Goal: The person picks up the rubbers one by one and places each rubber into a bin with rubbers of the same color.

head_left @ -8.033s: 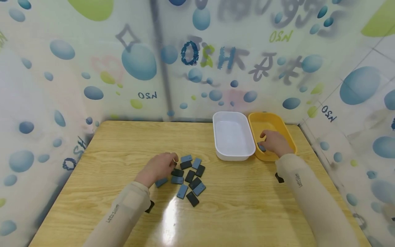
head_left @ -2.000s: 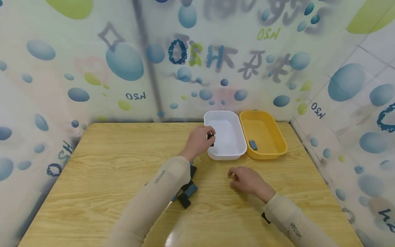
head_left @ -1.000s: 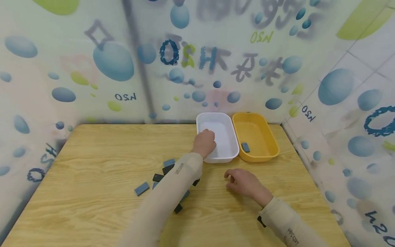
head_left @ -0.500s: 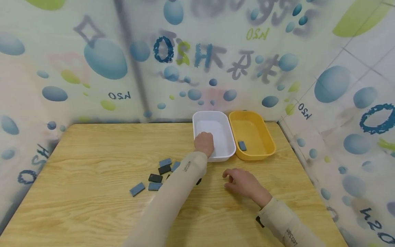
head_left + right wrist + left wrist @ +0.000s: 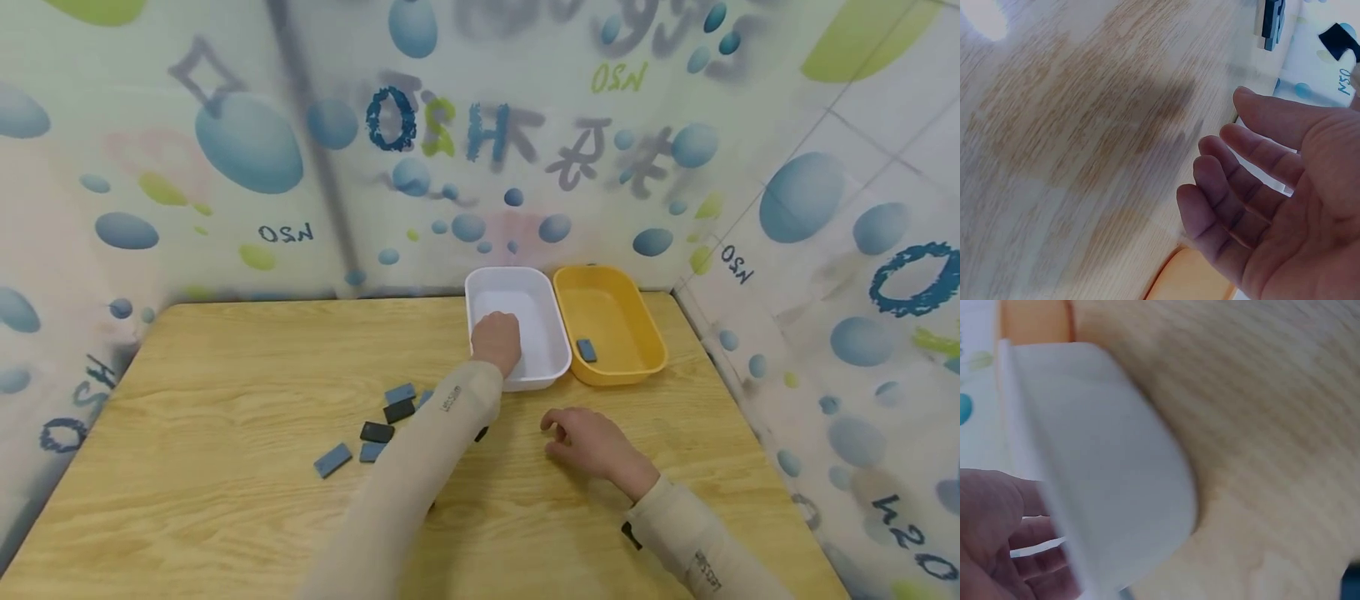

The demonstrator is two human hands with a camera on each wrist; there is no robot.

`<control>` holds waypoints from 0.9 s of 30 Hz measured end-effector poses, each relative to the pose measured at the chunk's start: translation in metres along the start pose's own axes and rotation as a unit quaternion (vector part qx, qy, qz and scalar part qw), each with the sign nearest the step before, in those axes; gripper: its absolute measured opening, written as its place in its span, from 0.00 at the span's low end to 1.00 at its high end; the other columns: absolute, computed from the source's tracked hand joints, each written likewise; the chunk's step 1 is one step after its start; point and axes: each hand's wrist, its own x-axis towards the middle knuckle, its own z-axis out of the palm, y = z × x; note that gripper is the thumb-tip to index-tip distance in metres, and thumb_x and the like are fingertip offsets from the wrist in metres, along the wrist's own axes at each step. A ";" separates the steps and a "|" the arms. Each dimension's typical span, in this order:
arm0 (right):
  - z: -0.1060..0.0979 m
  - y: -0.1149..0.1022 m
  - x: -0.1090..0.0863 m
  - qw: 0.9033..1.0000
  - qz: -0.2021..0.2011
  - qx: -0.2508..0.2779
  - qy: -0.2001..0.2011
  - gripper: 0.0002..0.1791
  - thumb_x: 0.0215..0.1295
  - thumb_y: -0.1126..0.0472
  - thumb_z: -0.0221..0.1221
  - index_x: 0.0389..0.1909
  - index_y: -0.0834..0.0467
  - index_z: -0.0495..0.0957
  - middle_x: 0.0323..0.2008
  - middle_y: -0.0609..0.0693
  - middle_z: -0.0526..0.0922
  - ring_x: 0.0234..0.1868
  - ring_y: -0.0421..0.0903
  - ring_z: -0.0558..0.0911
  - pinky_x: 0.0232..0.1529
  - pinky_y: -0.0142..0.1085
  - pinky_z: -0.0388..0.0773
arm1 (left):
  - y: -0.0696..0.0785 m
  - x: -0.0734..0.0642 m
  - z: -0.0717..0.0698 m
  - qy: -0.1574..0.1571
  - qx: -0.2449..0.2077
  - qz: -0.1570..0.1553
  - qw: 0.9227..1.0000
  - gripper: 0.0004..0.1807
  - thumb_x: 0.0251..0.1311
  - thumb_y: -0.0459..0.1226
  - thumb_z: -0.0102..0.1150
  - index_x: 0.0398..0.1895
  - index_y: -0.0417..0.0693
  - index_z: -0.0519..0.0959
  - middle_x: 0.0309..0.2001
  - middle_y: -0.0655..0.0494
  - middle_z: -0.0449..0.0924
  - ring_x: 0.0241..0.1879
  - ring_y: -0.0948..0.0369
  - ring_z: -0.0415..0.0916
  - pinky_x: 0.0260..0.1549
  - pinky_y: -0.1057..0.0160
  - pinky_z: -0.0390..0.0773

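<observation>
My left hand reaches down into the white tub, its back toward the head camera. In the left wrist view, its fingers pass behind the tub's rim and their tips are hidden; I cannot tell whether they hold a tile. My right hand hovers low over the table in front of the tubs, fingers loosely bent with nothing in them, as the right wrist view shows. A blue tile lies inside the yellow tub, near its left wall.
Left of the left forearm, blue tiles and black tiles lie scattered on the wooden table; the sleeve covers several others. Both tubs stand side by side against the patterned back wall.
My left hand has carried a black tile from the pile into the white tub. My right hand has let go of a blue tile in the yellow tub and drawn back toward me.
</observation>
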 end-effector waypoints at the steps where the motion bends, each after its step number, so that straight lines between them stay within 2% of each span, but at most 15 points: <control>1: 0.000 0.000 0.000 1.000 0.003 0.000 -0.001 0.12 0.60 0.59 0.66 0.44 0.54 0.81 0.31 0.45 0.81 0.31 0.40 0.76 0.36 0.39 0.76 | -0.001 -0.001 -0.005 0.004 0.000 0.004 1.000 0.10 0.67 0.38 0.53 0.43 0.45 0.82 0.39 0.50 0.84 0.41 0.55 0.82 0.39 0.58 0.84; 8: -0.001 -0.003 0.004 1.000 0.017 0.005 -0.013 0.12 0.61 0.59 0.66 0.45 0.54 0.81 0.30 0.44 0.80 0.30 0.40 0.74 0.36 0.39 0.76 | -0.011 -0.011 -0.040 -0.006 -0.024 -0.003 1.000 0.08 0.66 0.38 0.51 0.36 0.47 0.80 0.31 0.53 0.81 0.31 0.58 0.79 0.31 0.60 0.82; 14: -0.002 -0.010 0.008 1.000 0.016 0.002 -0.016 0.13 0.61 0.58 0.66 0.46 0.55 0.81 0.30 0.45 0.80 0.30 0.41 0.74 0.37 0.39 0.76 | -0.030 -0.024 -0.061 0.010 -0.047 -0.003 0.999 0.10 0.65 0.36 0.51 0.33 0.46 0.83 0.32 0.53 0.83 0.32 0.57 0.81 0.30 0.59 0.83; 21: 0.000 -0.015 0.012 1.000 0.015 0.000 -0.020 0.13 0.60 0.57 0.67 0.45 0.54 0.81 0.31 0.45 0.80 0.31 0.40 0.75 0.38 0.39 0.76 | -0.055 -0.037 -0.069 0.002 -0.081 0.008 0.997 0.10 0.65 0.37 0.52 0.40 0.48 0.85 0.41 0.53 0.85 0.39 0.56 0.82 0.36 0.57 0.84; 27: 0.003 -0.020 0.014 1.000 0.013 -0.001 -0.023 0.13 0.60 0.57 0.67 0.45 0.53 0.81 0.31 0.45 0.80 0.31 0.40 0.75 0.37 0.40 0.76 | -0.087 -0.052 -0.074 0.003 -0.086 0.034 0.996 0.11 0.65 0.39 0.52 0.42 0.49 0.84 0.44 0.54 0.84 0.41 0.55 0.81 0.39 0.56 0.83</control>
